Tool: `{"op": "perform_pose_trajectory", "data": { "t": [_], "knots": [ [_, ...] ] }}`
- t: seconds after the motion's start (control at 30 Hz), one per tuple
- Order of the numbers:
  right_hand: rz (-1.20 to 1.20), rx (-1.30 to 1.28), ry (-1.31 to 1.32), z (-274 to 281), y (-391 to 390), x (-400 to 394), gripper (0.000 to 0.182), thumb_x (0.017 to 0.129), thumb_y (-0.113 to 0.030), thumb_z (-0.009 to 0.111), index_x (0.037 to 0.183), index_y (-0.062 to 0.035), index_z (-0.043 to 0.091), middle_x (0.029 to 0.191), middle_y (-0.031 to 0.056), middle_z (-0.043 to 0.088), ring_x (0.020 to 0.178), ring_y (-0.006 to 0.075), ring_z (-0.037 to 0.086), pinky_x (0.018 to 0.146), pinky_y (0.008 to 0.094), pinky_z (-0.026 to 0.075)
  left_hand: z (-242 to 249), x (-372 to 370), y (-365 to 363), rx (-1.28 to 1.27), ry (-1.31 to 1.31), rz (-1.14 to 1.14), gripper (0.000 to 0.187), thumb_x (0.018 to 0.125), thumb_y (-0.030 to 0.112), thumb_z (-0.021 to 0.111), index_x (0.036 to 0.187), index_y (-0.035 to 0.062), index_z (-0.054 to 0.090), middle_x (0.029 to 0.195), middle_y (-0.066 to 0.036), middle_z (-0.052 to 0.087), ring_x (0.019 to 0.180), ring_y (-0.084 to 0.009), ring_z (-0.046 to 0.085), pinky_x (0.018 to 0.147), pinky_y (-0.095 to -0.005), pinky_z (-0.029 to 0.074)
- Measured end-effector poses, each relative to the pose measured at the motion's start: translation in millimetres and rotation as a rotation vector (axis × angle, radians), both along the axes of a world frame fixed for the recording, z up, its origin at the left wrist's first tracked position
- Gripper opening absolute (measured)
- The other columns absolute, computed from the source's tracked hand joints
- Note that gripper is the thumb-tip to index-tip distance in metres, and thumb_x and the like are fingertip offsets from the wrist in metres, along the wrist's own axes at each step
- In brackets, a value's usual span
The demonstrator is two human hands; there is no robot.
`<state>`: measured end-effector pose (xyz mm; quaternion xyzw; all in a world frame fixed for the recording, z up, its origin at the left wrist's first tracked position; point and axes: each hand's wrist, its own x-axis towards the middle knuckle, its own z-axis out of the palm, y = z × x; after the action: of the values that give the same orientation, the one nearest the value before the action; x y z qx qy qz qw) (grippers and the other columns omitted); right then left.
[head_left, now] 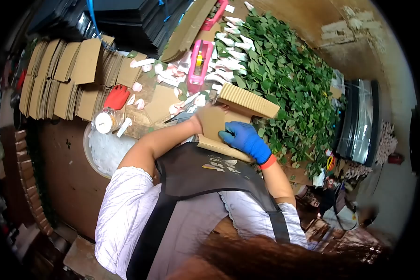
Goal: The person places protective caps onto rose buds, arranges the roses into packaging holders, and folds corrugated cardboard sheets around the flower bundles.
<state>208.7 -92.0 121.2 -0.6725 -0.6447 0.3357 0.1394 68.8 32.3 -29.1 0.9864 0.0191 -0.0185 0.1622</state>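
A folded corrugated cardboard wrap [249,100] lies in front of me, its near flap [224,148] against my apron. Inside it is a small flat cardboard piece [213,123], blurred by motion. My bare left hand [203,116] grips this piece from the left, with its fingers partly hidden behind it. My right hand [242,138], in a blue glove with an orange cuff, closes its thumb and fingers at the piece's right edge. Leafy rose stems [284,74] lie beyond and to the right, their heads in white sleeves [231,63].
A pink tape dispenser [200,65] stands beyond my hands. Cardboard stacks [79,65] fill the back left, near a red glove [116,96] and a clear jar [104,122]. A white-filled tub [105,151] sits below the table's left edge. Black boxes [359,121] stand right.
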Motion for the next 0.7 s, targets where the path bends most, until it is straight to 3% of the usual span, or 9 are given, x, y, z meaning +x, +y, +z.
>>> {"op": "perform_pose_trajectory", "data": {
  "t": [0.13,0.27,0.37,0.4,0.5,0.53,0.63,0.67,0.7],
  "knots": [
    [0.047,0.265,-0.202,26.2,18.5,-23.1,0.033,0.087,-0.046,0.067,0.081,-0.0143,0.066,0.074,0.0112,0.064,0.069,0.0315,0.065,0.064,0.0448,0.050,-53.0,-2.8,-5.5,0.137,-0.339,0.050,0.071,0.095,0.048,0.049,0.151,0.0048,0.041,0.159,-0.014,0.037,0.145,-0.0276,0.036,0.121,-0.0514,0.023],
    [-0.005,0.298,-0.456,18.7,59.0,-33.7,0.031,0.084,-0.049,0.070,0.081,-0.0185,0.067,0.070,0.0093,0.062,0.063,0.0291,0.063,0.058,0.0432,0.048,-9.4,-1.5,-5.5,-0.062,-0.033,0.021,0.075,0.094,0.052,0.051,0.152,0.0056,0.040,0.159,-0.013,0.037,0.146,-0.0281,0.035,0.121,-0.0526,0.021],
    [-0.153,0.420,-0.354,39.4,49.5,-22.1,0.031,0.085,-0.050,0.070,0.084,-0.0186,0.069,0.072,0.0097,0.064,0.065,0.0290,0.064,0.058,0.0424,0.048,21.7,-2.9,1.0,-0.207,0.200,0.019,0.077,0.093,0.054,0.052,0.152,0.0062,0.039,0.159,-0.013,0.037,0.147,-0.0285,0.034,0.122,-0.0535,0.020],
    [-0.180,0.375,-0.328,42.2,41.4,-16.6,0.030,0.087,-0.048,0.068,0.088,-0.0189,0.071,0.074,0.0109,0.066,0.067,0.0287,0.065,0.061,0.0420,0.050,9.9,-6.2,0.9,-0.250,0.149,0.058,0.080,0.092,0.060,0.052,0.154,0.0104,0.037,0.160,-0.012,0.035,0.150,-0.0281,0.028,0.124,-0.0531,0.014],
    [-0.089,0.301,-0.098,-11.0,7.2,13.2,0.033,0.091,-0.049,0.062,0.093,-0.0173,0.071,0.077,0.0117,0.067,0.074,0.0331,0.067,0.068,0.0465,0.052,-13.6,-5.2,-4.0,-0.003,-0.162,0.047,0.079,0.091,0.057,0.056,0.155,0.0152,0.036,0.162,-0.010,0.032,0.149,-0.0276,0.028,0.121,-0.0499,0.020],
    [0.012,-0.084,-0.158,-27.2,0.9,26.2,0.037,0.094,-0.046,0.061,0.096,-0.0110,0.071,0.080,0.0111,0.071,0.070,0.0274,0.068,0.068,0.0407,0.055,-9.0,-5.9,-2.6,0.008,-0.087,0.006,0.080,0.091,0.055,0.054,0.156,0.0130,0.034,0.163,-0.011,0.029,0.153,-0.0263,0.020,0.124,-0.0503,0.011],
    [-0.286,-0.612,0.483,-73.3,-14.0,38.9,0.045,0.097,-0.047,0.059,0.094,-0.0041,0.071,0.085,0.0090,0.074,0.067,0.0187,0.068,0.064,0.0347,0.056,-16.2,-0.9,-3.6,0.144,-0.174,-0.008,0.078,0.089,0.052,0.055,0.153,0.0109,0.039,0.160,-0.014,0.034,0.151,-0.0291,0.025,0.124,-0.0532,0.012],
    [-0.385,-0.634,0.603,-77.8,-17.8,41.7,0.051,0.098,-0.049,0.057,0.090,-0.0001,0.071,0.089,0.0078,0.076,0.067,0.0135,0.067,0.063,0.0305,0.057,-19.9,-4.4,-2.1,0.140,-0.181,-0.012,0.075,0.087,0.046,0.058,0.148,0.0047,0.044,0.155,-0.017,0.040,0.148,-0.0324,0.029,0.124,-0.0522,0.013],
    [-0.394,-0.670,0.591,-84.3,-18.6,43.3,0.051,0.097,-0.049,0.058,0.090,-0.0005,0.071,0.088,0.0076,0.076,0.066,0.0141,0.067,0.062,0.0307,0.056,-23.5,-10.0,0.5,0.141,-0.066,-0.030,0.074,0.087,0.044,0.058,0.147,0.0026,0.045,0.154,-0.018,0.042,0.147,-0.0333,0.031,0.124,-0.0517,0.013]
  ]
}}
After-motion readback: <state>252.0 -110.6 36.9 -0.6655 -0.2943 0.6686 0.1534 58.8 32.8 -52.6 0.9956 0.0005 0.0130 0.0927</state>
